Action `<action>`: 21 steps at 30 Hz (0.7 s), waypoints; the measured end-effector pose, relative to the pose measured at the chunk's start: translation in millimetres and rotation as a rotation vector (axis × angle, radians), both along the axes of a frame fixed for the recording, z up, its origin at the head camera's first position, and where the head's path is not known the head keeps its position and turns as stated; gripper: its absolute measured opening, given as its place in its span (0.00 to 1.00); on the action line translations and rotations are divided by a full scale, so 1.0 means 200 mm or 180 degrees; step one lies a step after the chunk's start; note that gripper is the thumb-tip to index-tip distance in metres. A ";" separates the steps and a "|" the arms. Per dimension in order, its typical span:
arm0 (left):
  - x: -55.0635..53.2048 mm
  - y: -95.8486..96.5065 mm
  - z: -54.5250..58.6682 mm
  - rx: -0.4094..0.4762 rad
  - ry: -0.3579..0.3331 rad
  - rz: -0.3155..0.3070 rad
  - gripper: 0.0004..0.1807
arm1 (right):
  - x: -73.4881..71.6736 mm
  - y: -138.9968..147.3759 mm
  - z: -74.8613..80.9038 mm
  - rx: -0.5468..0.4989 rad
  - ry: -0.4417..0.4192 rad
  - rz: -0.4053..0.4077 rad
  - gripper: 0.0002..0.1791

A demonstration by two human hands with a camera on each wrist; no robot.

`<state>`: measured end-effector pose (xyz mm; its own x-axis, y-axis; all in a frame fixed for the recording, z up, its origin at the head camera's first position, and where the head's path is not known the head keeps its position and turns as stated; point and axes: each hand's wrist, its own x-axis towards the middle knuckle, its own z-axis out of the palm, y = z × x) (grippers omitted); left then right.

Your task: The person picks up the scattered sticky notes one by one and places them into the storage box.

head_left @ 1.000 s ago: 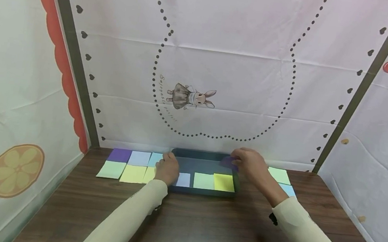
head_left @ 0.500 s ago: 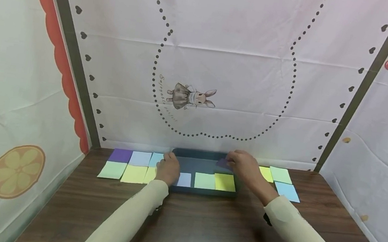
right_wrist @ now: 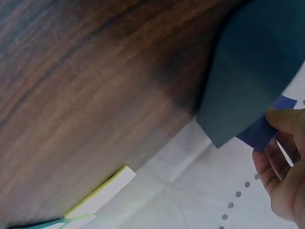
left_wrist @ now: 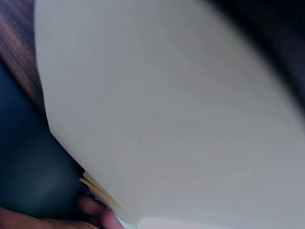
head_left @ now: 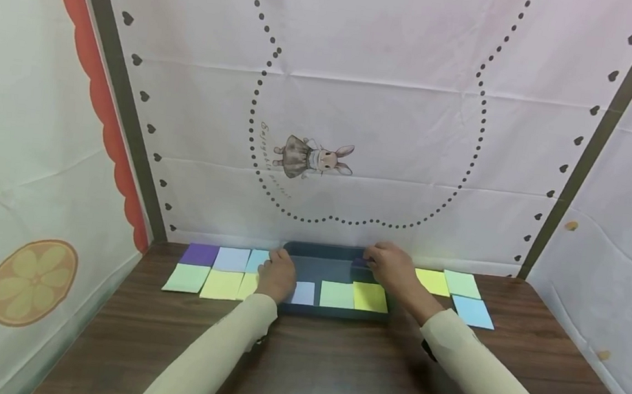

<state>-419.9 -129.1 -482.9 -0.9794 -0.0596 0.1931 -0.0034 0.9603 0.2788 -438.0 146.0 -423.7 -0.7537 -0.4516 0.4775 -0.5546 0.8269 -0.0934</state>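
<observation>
A dark blue-grey tray (head_left: 332, 312) lies on the table, with lavender (head_left: 304, 293), pale green (head_left: 337, 294) and yellow sticky notes (head_left: 370, 297) along its near side. My left hand (head_left: 276, 276) is at the tray's left end, its fingers curled over the rim; the sleeve hides most of it in the left wrist view. Over the tray's far right corner, my right hand (head_left: 392, 269) pinches a purple sticky note pad (right_wrist: 261, 131) between thumb and fingers. In the right wrist view the pad is partly behind the tray's end wall (right_wrist: 252, 67).
Left of the tray lie two rows of notes, among them purple (head_left: 199, 254), pale green (head_left: 187, 278) and pale yellow ones (head_left: 221, 284). To its right are yellow (head_left: 432, 282), green (head_left: 461, 284) and blue notes (head_left: 472, 312). A white printed cloth (head_left: 325, 113) rises behind the table.
My right hand has moved left and slightly down with the purple pad, over the tray's far right part. Notes on the right have come into view. The left hand stays at the tray's end.
</observation>
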 end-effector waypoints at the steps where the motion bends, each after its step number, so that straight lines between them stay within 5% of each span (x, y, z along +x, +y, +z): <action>1: 0.00 0.00 0.00 -0.0011 0.0006 0.0002 0.22 | -0.01 0.00 -0.01 0.0017 -0.0001 0.0017 0.08; 13: -0.01 0.01 -0.04 -0.0096 0.0041 -0.0005 0.22 | -0.03 0.03 -0.04 0.0386 -0.0244 0.0156 0.10; 21: 0.04 0.02 0.03 -0.0112 0.0139 -0.0038 0.21 | -0.02 0.03 -0.02 0.0893 -0.0529 0.0609 0.12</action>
